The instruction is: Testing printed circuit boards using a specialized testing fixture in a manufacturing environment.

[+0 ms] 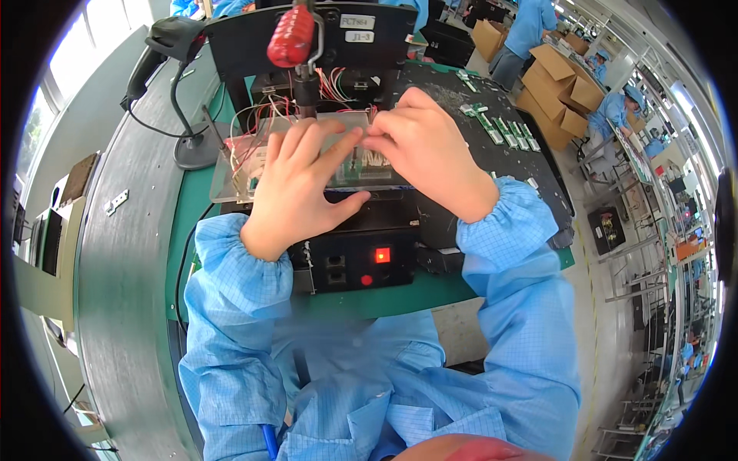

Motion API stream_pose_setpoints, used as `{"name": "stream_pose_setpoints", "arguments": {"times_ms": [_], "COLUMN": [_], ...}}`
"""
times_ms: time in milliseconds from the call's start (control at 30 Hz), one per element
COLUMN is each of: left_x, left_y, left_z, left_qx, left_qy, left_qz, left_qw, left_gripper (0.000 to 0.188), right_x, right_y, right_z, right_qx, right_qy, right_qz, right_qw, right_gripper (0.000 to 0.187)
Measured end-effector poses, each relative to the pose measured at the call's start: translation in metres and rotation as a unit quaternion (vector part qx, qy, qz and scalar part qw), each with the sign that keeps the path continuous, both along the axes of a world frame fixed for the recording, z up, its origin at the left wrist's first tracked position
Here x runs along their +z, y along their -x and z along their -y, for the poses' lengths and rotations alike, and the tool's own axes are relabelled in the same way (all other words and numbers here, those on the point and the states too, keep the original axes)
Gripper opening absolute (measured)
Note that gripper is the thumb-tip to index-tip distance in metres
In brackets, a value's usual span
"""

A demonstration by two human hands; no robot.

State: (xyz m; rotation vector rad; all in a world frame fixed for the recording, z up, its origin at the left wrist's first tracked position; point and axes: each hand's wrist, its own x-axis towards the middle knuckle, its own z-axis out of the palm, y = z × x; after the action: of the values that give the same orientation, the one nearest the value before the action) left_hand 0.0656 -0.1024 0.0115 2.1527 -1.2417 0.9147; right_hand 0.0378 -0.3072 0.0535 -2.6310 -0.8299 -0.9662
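Both hands are over a test fixture with a clear plastic plate (224,184) and many thin wires. My left hand (296,184) lies across the plate with its fingers spread and its thumb apart. My right hand (434,150) is closed in a pinch at the plate's far right part, near the left fingertips; whatever it may hold is hidden. Between the hands, part of a green circuit board (354,170) shows under the plate. A toggle clamp with a red handle (291,37) rises just beyond. The fixture's black base (350,265) carries a lit red switch (383,255).
A handheld scanner (173,42) stands on a black stand at the far left. Several green-and-white circuit boards (492,131) lie on a black mat (530,200) to the right. Cardboard boxes (555,84) and co-workers in blue are beyond. A small board (117,202) rests on the grey bench.
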Motion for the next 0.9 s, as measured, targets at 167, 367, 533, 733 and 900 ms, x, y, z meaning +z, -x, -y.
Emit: {"name": "stream_pose_setpoints", "arguments": {"times_ms": [167, 367, 533, 733, 900], "left_x": [0.003, 0.0, 0.001, -0.004, -0.005], "left_y": [0.001, -0.001, 0.001, -0.002, -0.004], "left_z": [-0.002, -0.007, -0.009, -0.011, -0.003], "left_qx": [-0.016, -0.016, -0.034, -0.032, -0.046], "left_qy": [0.007, 0.014, 0.017, 0.028, 0.043], "left_qz": [-0.007, -0.007, -0.01, -0.005, -0.011], "left_qw": [1.0, 1.0, 0.999, 0.999, 0.998], "left_gripper": [0.071, 0.068, 0.067, 0.067, 0.067], "right_x": [0.009, 0.006, 0.007, 0.011, 0.0], "right_y": [-0.009, -0.007, -0.005, -0.009, -0.007], "right_z": [0.009, 0.0, -0.002, 0.002, 0.004], "right_qx": [0.092, 0.074, 0.073, 0.074, 0.031], "right_qy": [0.014, 0.009, 0.013, 0.009, -0.001], "right_qz": [0.001, -0.005, -0.012, -0.037, -0.011], "right_qw": [0.996, 0.997, 0.997, 0.997, 0.999], "right_gripper": [0.01, 0.009, 0.01, 0.008, 0.01]}}
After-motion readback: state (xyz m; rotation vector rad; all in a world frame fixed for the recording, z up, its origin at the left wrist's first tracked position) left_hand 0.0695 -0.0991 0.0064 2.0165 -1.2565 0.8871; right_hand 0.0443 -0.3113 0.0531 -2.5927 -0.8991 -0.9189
